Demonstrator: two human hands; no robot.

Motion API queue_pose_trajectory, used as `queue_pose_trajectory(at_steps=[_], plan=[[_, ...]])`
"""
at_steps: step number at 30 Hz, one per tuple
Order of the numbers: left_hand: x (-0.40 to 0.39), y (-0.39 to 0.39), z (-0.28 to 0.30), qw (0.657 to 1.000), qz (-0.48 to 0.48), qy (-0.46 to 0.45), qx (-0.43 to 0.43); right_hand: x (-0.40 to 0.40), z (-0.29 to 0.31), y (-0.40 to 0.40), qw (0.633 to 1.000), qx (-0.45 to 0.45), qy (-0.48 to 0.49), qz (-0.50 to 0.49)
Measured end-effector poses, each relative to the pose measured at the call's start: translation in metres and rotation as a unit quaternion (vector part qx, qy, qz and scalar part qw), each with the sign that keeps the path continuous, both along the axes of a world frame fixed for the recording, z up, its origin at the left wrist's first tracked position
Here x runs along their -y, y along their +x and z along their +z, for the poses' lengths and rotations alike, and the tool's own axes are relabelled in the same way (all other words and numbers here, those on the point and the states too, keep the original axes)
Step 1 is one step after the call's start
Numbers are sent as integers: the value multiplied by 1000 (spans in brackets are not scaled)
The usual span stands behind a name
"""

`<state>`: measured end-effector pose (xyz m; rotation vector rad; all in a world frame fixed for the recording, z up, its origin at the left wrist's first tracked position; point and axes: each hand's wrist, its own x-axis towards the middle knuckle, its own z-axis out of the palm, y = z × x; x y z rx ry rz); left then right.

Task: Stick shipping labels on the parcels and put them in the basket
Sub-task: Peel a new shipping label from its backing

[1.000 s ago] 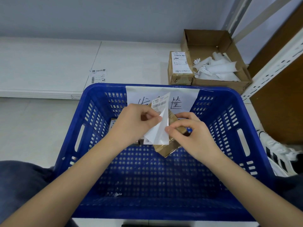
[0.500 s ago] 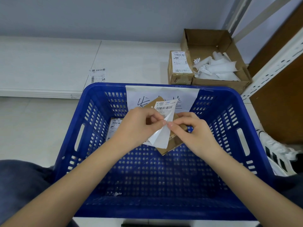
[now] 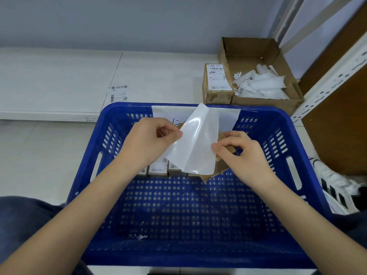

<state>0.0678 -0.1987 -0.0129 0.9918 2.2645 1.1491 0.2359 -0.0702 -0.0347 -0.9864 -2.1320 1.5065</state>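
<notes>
Above the blue basket both hands hold a glossy white label sheet spread between them, shiny side toward me. My left hand pinches its left edge. My right hand pinches its right edge and also grips a small brown parcel, mostly hidden behind the sheet. Several small labelled parcels lie in a row on the basket floor under the hands.
A labelled brown parcel stands beyond the basket, beside an open cardboard box of crumpled backing papers. A loose label lies on the white board at left. A metal shelf post and a shoe are on the right.
The folded sheet has been pulled open wide between the hands. My left hand moved up and left, my right hand moved right with the parcel, and the printed side is hidden.
</notes>
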Motion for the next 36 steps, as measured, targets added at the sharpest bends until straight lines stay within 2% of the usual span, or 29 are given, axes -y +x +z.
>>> queue_pose_trajectory(at_steps=[36], plan=[[13,-32,13,991,110,73,28,-30,11,13,994,46,71,-71]])
